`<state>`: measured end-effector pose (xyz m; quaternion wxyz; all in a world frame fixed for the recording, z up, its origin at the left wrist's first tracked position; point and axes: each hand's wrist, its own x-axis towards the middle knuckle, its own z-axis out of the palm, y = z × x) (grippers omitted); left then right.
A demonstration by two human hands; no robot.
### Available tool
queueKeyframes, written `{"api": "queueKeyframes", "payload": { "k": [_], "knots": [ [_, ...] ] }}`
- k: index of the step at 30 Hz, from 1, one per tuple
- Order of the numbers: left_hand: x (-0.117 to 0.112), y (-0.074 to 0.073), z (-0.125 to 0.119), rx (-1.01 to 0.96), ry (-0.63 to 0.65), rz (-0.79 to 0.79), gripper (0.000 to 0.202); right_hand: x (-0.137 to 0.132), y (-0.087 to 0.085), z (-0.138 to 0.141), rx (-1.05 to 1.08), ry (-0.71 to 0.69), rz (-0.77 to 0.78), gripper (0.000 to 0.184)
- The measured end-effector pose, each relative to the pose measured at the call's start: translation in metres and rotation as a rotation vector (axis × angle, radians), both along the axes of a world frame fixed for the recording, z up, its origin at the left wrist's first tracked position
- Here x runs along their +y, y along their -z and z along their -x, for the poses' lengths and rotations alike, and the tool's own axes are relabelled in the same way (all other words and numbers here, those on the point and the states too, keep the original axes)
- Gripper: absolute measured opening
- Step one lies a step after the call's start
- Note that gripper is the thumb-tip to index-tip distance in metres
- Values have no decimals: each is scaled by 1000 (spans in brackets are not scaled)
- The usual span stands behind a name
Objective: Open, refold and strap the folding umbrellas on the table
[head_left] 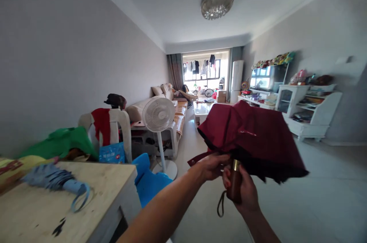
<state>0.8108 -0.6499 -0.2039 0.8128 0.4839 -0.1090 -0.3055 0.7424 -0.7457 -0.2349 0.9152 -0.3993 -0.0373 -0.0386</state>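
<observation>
A dark red folding umbrella (252, 132) is held out in front of me, its canopy loose and partly spread, with a black underside. My right hand (248, 187) is wrapped around its brown handle (235, 187), which has a gold-coloured collar and a dark wrist loop (220, 204) hanging down. My left hand (213, 165) is closed at the canopy's lower edge, just beside the top of the handle; the fingertips are partly hidden. A closure strap (196, 159) of the same red sticks out to the left of that hand.
On the table (114, 181) at left lies a folded light blue umbrella (54, 178), near a green bag (63, 139). A blue chair (155, 185) and a white standing fan (158, 114) are just beyond. A sofa, coffee table (205, 109) and white cabinet (309, 111) stand farther off.
</observation>
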Motion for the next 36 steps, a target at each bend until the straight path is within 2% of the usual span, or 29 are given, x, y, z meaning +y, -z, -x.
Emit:
{"api": "queueKeyframes", "payload": {
  "k": [5, 9, 13, 18, 21, 25, 28, 30, 33, 36],
  "knots": [
    [-17, -6, -7, -26, 94, -27, 42, -32, -8, -21, -71, 276, 122, 42],
    [-24, 4, -20, 30, 58, -81, 40, -47, -4, -36, -31, 462, 177, 40],
    [-30, 9, -32, 2, 25, -85, 39, -47, 6, -32, 24, 471, 318, 34],
    [-40, -3, -35, -112, 56, -103, 38, -46, 18, -27, 59, 455, 354, 42],
    [-43, -6, -34, -122, 38, -137, 39, -58, 10, -38, -13, 458, 334, 45],
    [-37, -2, -38, -108, 25, -135, 45, -75, -7, -50, -34, 484, 338, 45],
    [-30, -3, -46, -110, 9, -137, 44, -69, -4, -42, -41, 467, 336, 46],
    [-26, -10, -53, -135, -7, -147, 38, -55, 9, -29, -50, 439, 369, 46],
    [-24, -33, -60, -191, -28, -172, 21, -28, 35, -5, -38, 435, 386, 45],
    [-33, -61, -64, -236, -63, -176, 13, -9, 59, 16, 67, 404, 277, 45]
  ]
}}
